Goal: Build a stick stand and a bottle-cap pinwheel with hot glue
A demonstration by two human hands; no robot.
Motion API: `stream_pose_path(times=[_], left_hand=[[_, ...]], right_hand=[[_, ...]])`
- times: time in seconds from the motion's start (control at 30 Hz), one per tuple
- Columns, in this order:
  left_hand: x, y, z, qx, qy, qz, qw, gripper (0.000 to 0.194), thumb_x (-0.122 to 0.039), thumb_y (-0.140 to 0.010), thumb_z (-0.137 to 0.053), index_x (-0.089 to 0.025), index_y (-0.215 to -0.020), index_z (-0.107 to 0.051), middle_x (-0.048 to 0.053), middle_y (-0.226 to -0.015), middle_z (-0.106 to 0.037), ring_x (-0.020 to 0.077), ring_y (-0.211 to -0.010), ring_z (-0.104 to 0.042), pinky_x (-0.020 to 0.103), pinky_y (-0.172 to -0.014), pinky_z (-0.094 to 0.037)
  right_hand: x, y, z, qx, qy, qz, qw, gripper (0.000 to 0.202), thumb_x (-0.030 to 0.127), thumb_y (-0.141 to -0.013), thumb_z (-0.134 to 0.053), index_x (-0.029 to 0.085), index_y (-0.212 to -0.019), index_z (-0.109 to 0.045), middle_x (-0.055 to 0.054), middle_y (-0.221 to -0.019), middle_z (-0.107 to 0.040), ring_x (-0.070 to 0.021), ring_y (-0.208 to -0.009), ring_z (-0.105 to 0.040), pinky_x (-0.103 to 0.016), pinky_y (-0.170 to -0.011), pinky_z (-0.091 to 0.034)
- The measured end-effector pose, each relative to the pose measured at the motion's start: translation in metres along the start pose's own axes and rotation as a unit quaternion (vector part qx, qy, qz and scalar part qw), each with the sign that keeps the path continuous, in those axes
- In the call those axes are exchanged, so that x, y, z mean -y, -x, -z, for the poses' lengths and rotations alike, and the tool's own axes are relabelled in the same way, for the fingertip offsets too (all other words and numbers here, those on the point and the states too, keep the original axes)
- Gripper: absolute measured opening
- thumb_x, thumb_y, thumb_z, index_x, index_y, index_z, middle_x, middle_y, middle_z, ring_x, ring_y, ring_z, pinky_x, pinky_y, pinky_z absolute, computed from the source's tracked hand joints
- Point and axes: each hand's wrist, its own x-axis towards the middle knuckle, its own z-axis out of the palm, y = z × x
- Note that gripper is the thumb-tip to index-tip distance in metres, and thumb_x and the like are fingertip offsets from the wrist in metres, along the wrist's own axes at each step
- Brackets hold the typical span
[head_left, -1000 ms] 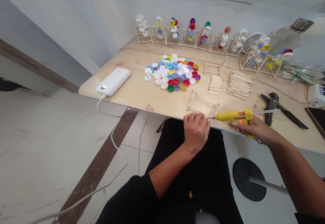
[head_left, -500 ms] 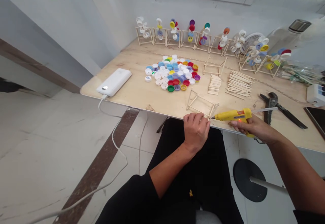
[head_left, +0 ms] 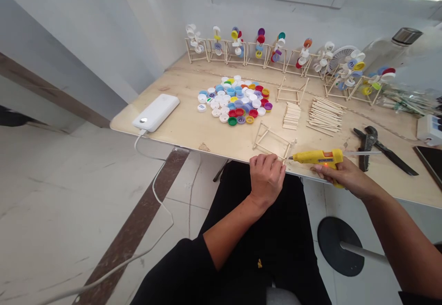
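At the table's front edge, my left hand (head_left: 267, 177) is closed on the near side of a small wooden stick frame (head_left: 273, 148). Its fingers hide part of the frame. My right hand (head_left: 341, 173) grips a yellow hot glue gun (head_left: 317, 157) by the handle, with a small orange light glowing on it. The gun's nozzle points left, at the frame's near right corner beside my left fingers; whether it touches I cannot tell. A clear glue stick (head_left: 361, 153) sticks out of the gun's back end.
Beyond the frame lie a heap of coloured bottle caps (head_left: 238, 100), short sticks (head_left: 292, 115), longer sticks (head_left: 325, 115) and another stick frame (head_left: 290, 92). Black-handled cutters (head_left: 371, 143) rest at right. A white power bank (head_left: 156, 113) with a cable is at left. Cap-wheel models (head_left: 260, 47) line the wall.
My right hand and the glue gun have shifted very slightly to the right. My left hand stays on the frame.
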Motion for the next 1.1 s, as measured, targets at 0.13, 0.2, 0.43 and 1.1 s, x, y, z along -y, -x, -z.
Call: stream_pose_path(times=[0.13,0.2,0.43,1.1], left_hand=[[0.000,0.000,0.000,-0.002,-0.002,-0.001,1.000,0.009,-0.022,-0.082,-0.056,-0.020,-0.073,-0.057,0.003,-0.091,-0.065,0.0182,-0.082,-0.052,0.036,-0.076,-0.034],[0.000,0.000,0.000,-0.002,-0.003,-0.001,1.000,0.009,-0.021,-0.081,-0.056,-0.020,-0.072,-0.057,0.003,-0.091,-0.065,0.0179,-0.082,-0.052,0.036,-0.076,-0.034],[0.000,0.000,0.000,-0.002,0.002,0.001,1.000,0.007,-0.020,-0.079,-0.059,-0.020,-0.072,-0.058,0.004,-0.087,-0.065,0.0181,-0.080,-0.053,0.036,-0.074,-0.034],[-0.003,-0.001,0.001,-0.009,0.001,0.000,1.000,0.006,-0.019,-0.077,-0.061,-0.020,-0.072,-0.058,0.003,-0.085,-0.065,0.0186,-0.080,-0.054,0.037,-0.073,-0.035]], right_hand=[[0.000,0.001,-0.001,-0.006,-0.013,0.023,1.000,0.039,0.055,-0.067,-0.067,0.019,-0.068,-0.051,0.004,-0.057,-0.045,-0.0089,-0.051,-0.039,-0.022,-0.046,-0.032],[0.000,0.002,-0.001,-0.002,-0.009,0.042,0.999,0.039,0.055,-0.069,-0.065,0.019,-0.064,-0.052,0.003,-0.057,-0.048,-0.0103,-0.053,-0.043,-0.024,-0.050,-0.037],[-0.007,0.019,0.007,-0.060,0.006,0.053,0.997,0.038,0.057,-0.065,-0.068,0.020,-0.075,-0.064,-0.005,-0.075,-0.064,-0.0227,-0.078,-0.059,-0.033,-0.069,-0.050],[-0.105,0.018,0.110,-0.378,0.580,0.116,0.712,0.025,0.026,-0.087,-0.041,0.016,-0.106,-0.053,-0.018,-0.113,-0.061,-0.0289,-0.095,-0.053,-0.037,-0.078,-0.035]])
